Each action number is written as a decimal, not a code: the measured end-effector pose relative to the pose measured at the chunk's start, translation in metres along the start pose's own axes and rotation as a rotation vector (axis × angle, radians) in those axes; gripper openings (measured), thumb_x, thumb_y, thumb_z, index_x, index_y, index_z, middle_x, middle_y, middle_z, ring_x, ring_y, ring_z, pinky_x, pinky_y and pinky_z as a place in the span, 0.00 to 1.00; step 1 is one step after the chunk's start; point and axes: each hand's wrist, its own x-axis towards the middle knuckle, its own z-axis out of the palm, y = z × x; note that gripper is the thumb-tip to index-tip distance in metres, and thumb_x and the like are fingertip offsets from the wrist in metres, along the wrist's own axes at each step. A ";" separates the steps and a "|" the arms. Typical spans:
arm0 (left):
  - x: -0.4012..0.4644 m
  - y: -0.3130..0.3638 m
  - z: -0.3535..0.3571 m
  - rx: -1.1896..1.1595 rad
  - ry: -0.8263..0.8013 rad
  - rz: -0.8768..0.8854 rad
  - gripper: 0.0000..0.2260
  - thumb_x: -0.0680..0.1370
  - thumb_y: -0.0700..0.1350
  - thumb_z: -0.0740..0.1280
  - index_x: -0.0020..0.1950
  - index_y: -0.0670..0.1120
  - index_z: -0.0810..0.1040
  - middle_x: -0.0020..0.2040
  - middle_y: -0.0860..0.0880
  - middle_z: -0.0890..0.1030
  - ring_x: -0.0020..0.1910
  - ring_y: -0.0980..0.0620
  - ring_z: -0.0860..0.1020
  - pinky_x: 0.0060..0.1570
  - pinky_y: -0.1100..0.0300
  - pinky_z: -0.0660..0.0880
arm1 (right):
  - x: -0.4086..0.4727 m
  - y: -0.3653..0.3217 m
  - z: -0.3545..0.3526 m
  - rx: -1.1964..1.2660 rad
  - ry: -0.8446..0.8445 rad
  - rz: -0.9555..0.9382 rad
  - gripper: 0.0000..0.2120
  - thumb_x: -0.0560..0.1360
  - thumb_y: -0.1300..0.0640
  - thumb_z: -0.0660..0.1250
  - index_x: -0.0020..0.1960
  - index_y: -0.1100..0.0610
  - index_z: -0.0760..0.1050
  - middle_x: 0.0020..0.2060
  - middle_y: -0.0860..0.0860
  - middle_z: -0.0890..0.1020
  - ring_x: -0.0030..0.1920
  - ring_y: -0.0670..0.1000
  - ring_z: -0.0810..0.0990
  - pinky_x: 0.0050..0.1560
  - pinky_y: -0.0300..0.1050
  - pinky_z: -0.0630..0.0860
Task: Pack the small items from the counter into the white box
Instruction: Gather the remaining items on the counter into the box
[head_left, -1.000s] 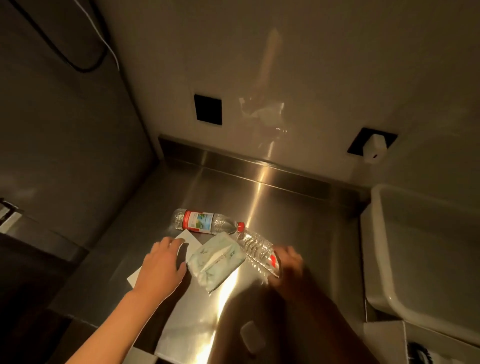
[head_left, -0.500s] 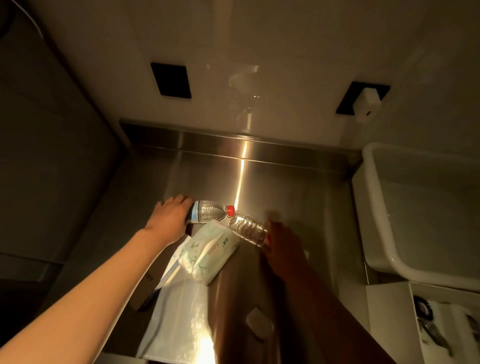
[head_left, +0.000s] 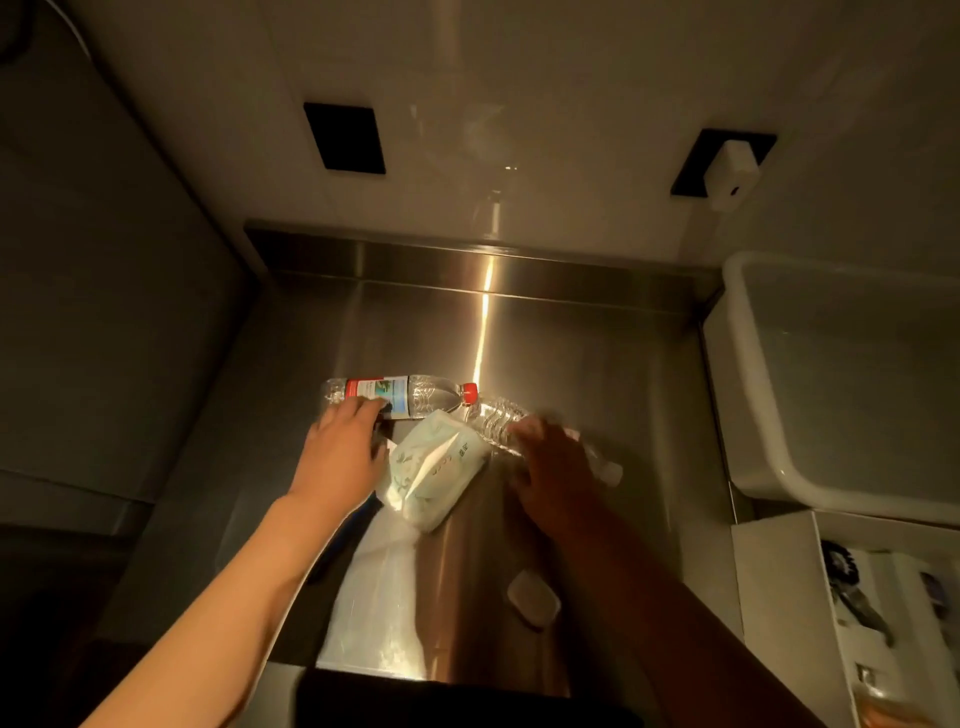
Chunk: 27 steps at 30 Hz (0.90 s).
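Note:
Two clear water bottles lie on the steel counter (head_left: 571, 353). My left hand (head_left: 340, 449) rests its fingertips on the bottle with the red label and red cap (head_left: 410, 395). My right hand (head_left: 550, 470), dark and motion-blurred, lies over the middle of the ribbed bottle (head_left: 496, 418); whether its fingers curl round it is unclear. A pale green tissue pack (head_left: 439, 470) sits between the hands and touches both bottles. A small white oval item (head_left: 532, 597) lies nearer me. The white box (head_left: 748, 395) stands at the right.
A clear plastic sheet (head_left: 374, 608) covers the counter's front edge. An open white carton (head_left: 774, 587) holding several dark items sits at the lower right. A steel backsplash (head_left: 467, 265) and a wall close off the back, and a dark panel stands at the left.
My left hand slid from the labelled bottle's base onto its label. My right hand stayed over the ribbed bottle. The bottles and the tissue pack kept their places.

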 end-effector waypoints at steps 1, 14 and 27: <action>-0.011 -0.004 0.002 -0.009 -0.009 -0.030 0.27 0.76 0.46 0.70 0.74 0.48 0.69 0.68 0.45 0.74 0.65 0.41 0.73 0.64 0.43 0.74 | 0.000 -0.007 0.001 0.007 -0.030 -0.035 0.25 0.75 0.58 0.68 0.72 0.54 0.71 0.68 0.56 0.73 0.66 0.61 0.72 0.65 0.57 0.70; -0.089 -0.031 0.026 -0.109 0.042 -0.138 0.29 0.73 0.55 0.75 0.71 0.50 0.71 0.70 0.46 0.71 0.67 0.42 0.70 0.65 0.45 0.70 | -0.076 -0.037 0.014 -0.060 -0.370 0.001 0.24 0.73 0.48 0.67 0.66 0.54 0.71 0.64 0.53 0.72 0.63 0.56 0.73 0.62 0.53 0.73; -0.097 0.079 0.050 -0.353 -0.053 0.187 0.14 0.72 0.44 0.74 0.56 0.53 0.80 0.57 0.53 0.79 0.57 0.48 0.77 0.59 0.49 0.75 | -0.123 -0.004 0.035 0.008 -0.255 0.041 0.22 0.70 0.51 0.70 0.62 0.54 0.74 0.61 0.50 0.73 0.61 0.55 0.75 0.61 0.47 0.73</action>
